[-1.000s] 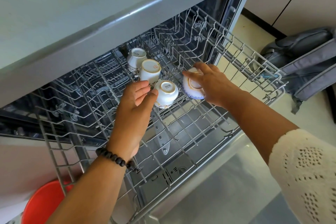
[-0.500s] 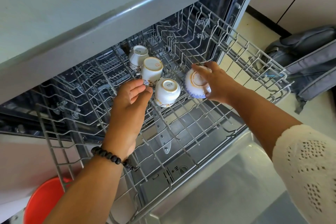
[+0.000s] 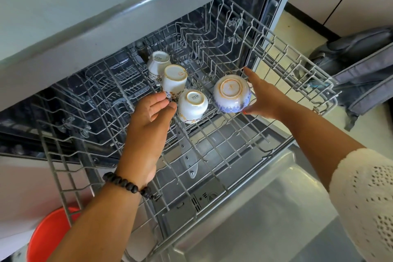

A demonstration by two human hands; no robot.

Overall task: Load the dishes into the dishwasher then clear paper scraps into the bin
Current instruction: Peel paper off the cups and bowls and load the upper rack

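Observation:
The dishwasher's upper rack [image 3: 231,151] is pulled out over the open door [image 3: 282,215]. Three white floral cups stand upside down in a row on it: the far cup [image 3: 159,63], the middle cup [image 3: 174,80] and the near cup [image 3: 192,106]. To their right a white bowl with a blue pattern [image 3: 231,94] rests upside down on the wires. My right hand [image 3: 268,100] lies against the bowl's right side, fingers spread, thumb at its lower rim. My left hand [image 3: 148,122] holds nothing; its fingertips are at the middle cup's lower edge.
A grey countertop [image 3: 63,6] overhangs the dishwasher's left side. A red bucket [image 3: 49,236] stands on the floor at the lower left. A grey backpack [image 3: 361,66] lies on the floor to the right of the rack.
My right hand has slid off the top of the bowl to its right side, leaving the bowl's base in full view. My left hand has drawn back from the near cup.

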